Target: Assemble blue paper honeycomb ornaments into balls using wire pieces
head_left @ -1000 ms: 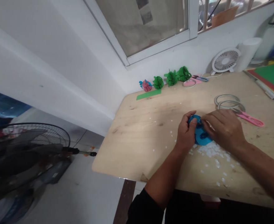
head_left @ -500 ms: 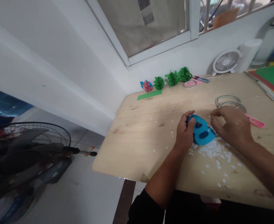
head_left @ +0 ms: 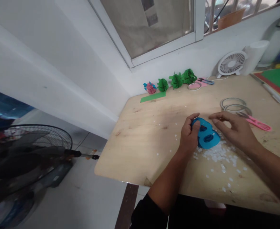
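Observation:
My left hand (head_left: pixel 189 132) pinches the left edge of a blue paper cutout (head_left: pixel 211 129), thumb on top. The cutout is rounded and has two dark openings with darker blue inside. To its right, my right hand (head_left: pixel 235 126) hovers with fingers apart and bent, and nothing shows between them. Small white paper bits (head_left: pixel 217 154) lie scattered on the table below the cutout. Pink-handled scissors (head_left: pixel 259 123) lie behind my right hand, their blades beside two silvery rings (head_left: pixel 235 103).
Folded green paper pieces (head_left: pixel 176 80) and a pink and blue one (head_left: pixel 150 88) line the wall, near a green strip (head_left: pixel 152 97). A small white fan (head_left: pixel 232 63) and colored sheets (head_left: pixel 278 79) stand at the back right. A floor fan (head_left: pixel 35 152) is left of the table (head_left: pixel 135 143).
My right hand has opened from a pinch and shifted slightly left, uncovering more of the scissors. My left hand and the blue cutout have barely moved.

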Demonstrator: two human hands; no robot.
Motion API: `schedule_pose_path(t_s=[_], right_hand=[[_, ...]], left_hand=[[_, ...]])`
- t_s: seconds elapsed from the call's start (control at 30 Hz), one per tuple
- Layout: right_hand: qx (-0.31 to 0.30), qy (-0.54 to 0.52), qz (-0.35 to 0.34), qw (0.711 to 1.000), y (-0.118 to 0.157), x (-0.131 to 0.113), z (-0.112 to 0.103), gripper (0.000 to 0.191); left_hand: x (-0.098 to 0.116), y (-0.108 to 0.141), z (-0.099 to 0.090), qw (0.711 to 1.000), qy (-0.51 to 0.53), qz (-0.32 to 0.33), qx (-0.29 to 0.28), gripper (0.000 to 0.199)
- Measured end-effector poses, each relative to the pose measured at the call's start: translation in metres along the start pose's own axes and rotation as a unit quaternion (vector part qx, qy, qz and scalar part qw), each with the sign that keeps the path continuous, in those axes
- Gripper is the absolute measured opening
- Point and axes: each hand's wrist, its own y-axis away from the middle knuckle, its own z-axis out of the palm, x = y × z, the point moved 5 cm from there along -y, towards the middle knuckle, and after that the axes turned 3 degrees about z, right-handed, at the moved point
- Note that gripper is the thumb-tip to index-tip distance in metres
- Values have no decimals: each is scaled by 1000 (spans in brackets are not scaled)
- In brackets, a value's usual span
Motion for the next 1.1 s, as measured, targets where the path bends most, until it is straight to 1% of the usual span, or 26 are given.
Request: schedule_pose_path(t_s=[0.17, 0.27, 0.47, 0.57, 0.67, 0.8, 0.87, 1.0, 1.1], right_hand=[[-84, -80, 54, 992, 2, 1, 11, 27], [-115, -106, 88, 984, 2, 3, 15, 32], [-146, -180, 155, 960, 3, 9, 18, 45], [-146, -204, 168, 953, 3, 7, 19, 42], [-142, -202, 168, 954, 2, 3, 18, 35], [-145, -210, 161, 953, 3, 0, 19, 22], [-154, -224, 168, 948, 4, 0, 19, 17], [-163, -257, 190, 933, 5, 2, 20, 13], [-162, -261, 191, 932, 5, 1, 19, 12]], left_hand=[[2, 0, 2, 999, -30, 29, -11, 38], [2, 1, 4, 998, -38, 37, -18, 37], [5, 2, 6, 997, -41, 55, -32, 37], [9, 3, 6, 994, -69, 71, -37, 35], [13, 6, 9, 988, -110, 100, -41, 34], [19, 10, 14, 966, -191, 169, -50, 33], [19, 12, 17, 946, -245, 204, -62, 35], [20, 14, 23, 894, -348, 269, -85, 40], [22, 15, 24, 874, -374, 302, -75, 41]])
